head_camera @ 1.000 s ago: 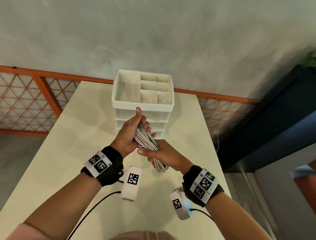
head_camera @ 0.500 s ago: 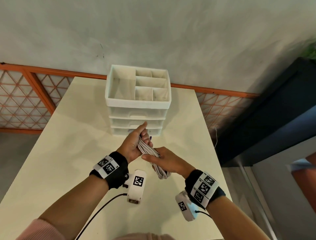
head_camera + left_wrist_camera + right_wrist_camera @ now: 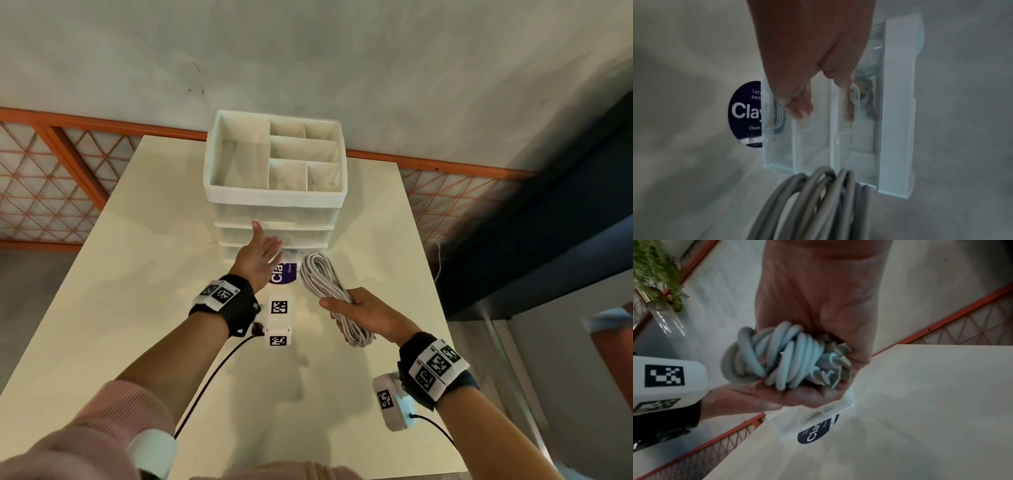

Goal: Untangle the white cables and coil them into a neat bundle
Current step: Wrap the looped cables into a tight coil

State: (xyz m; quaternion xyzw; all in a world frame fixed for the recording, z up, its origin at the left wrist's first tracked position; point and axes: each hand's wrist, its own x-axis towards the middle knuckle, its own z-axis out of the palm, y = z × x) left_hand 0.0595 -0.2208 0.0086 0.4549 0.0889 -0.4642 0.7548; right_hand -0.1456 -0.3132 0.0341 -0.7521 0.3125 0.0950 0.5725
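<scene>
1. The cables (image 3: pixel 327 291) are smooth, round white cord wound into one long, narrow coil of many loops; its far end lies near the foot of the organiser (image 3: pixel 275 202) and its near end hangs below the fist.
2. The right hand (image 3: pixel 368 313) has its grip clamped round the middle of the coil, thumb over the top, holding it above the desk (image 3: pixel 137 274). From the right wrist, the cables (image 3: pixel 785 353) are packed in the palm of the right hand (image 3: pixel 818 305).
3. The left hand (image 3: pixel 258 257) is flat, fingers straight and grip apart, reaching to the drawer fronts; from its wrist, the left hand (image 3: pixel 807 56) has fingertips at a clear drawer handle, though contact cannot be told.
4. The organiser is white plastic: one top tray with five compartments, and three clear drawers beneath.
5. One dark round sticker (image 3: pixel 282 274) lies flat on the desk, just before the organiser.
6. The desk is matt cream, with open surface to the left and near; its right edge runs close beside the right forearm.
</scene>
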